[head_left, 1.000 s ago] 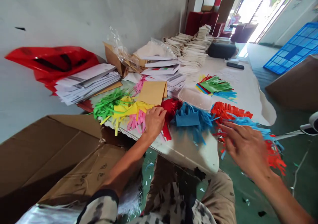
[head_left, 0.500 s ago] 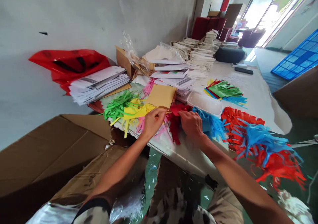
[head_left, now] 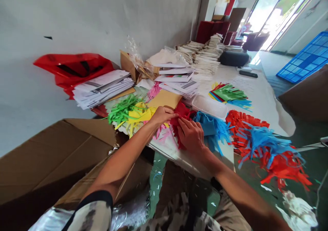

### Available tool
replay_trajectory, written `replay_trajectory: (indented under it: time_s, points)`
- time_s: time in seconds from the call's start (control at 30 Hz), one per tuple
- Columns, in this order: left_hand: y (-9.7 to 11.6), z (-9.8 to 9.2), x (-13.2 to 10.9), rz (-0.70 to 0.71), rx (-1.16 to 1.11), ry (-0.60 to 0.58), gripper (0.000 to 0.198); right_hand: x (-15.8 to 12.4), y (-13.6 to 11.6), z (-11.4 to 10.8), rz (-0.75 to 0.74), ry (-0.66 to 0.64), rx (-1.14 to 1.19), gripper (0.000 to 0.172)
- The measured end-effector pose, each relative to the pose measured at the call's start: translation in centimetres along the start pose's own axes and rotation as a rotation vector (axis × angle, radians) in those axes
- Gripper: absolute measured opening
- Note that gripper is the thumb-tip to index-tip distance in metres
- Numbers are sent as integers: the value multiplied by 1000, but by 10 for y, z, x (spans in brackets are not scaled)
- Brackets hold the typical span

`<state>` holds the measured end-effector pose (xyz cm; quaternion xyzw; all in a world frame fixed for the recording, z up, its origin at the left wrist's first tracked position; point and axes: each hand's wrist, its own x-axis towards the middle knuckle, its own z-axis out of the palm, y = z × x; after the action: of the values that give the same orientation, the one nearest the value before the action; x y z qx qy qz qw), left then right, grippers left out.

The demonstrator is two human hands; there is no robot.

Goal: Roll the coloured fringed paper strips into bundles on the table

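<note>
We take 12 o'clock as straight up the table from our hands. At 12, a tan card (head_left: pixel 165 99) and white paper stacks (head_left: pixel 176 82) block the way past our left hand (head_left: pixel 162 117). Red fringed paper (head_left: pixel 181 113) crowds our right hand (head_left: pixel 191 137), with a translucent plastic tray (head_left: pixel 208 107) just beyond at 1 and blue paper fringe (head_left: pixel 215 130) at 2. Red-and-blue fringes (head_left: pixel 269 152) spill past the table edge at 3. Green paper strips (head_left: pixel 124 110) heap up at 9, and a cardboard box (head_left: pixel 51 152) stands lower at 8. Our widest passage lies at 6, over the white table edge (head_left: pixel 189 162).
</note>
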<state>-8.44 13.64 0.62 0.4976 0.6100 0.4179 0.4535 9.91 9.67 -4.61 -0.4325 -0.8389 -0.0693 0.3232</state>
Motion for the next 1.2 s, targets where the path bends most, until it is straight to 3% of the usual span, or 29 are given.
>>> replay_trajectory:
  time_s: [0.2,0.33,0.47,0.6,0.67,0.77,0.87,1.0,1.07,1.2]
  points:
    - [6,-7,-3,200,236,109,42,10,6,-17,134,69,121,28]
    - [17,-5,-7,294,386,148,38,34,13,-27,77,63,127,36]
    - [31,-11,-7,461,554,44,33,61,21,-32,-68,8,30,37]
    - [45,-24,-3,509,523,-57,21,78,29,-33,-139,-37,-7,27]
    - [47,-30,-6,526,427,20,21,81,31,-36,-138,-26,-1,27]
    - [38,-32,-22,567,285,286,27,81,32,-41,-86,24,14,27]
    - [13,-18,-51,557,168,371,43,80,31,-44,-35,52,36,27]
    - [-20,16,-85,617,173,397,26,79,28,-42,43,63,87,25]
    - [-28,31,-90,625,265,444,19,80,24,-41,68,64,100,25]
    - [-28,47,-79,494,411,538,46,84,15,-45,63,60,103,25]
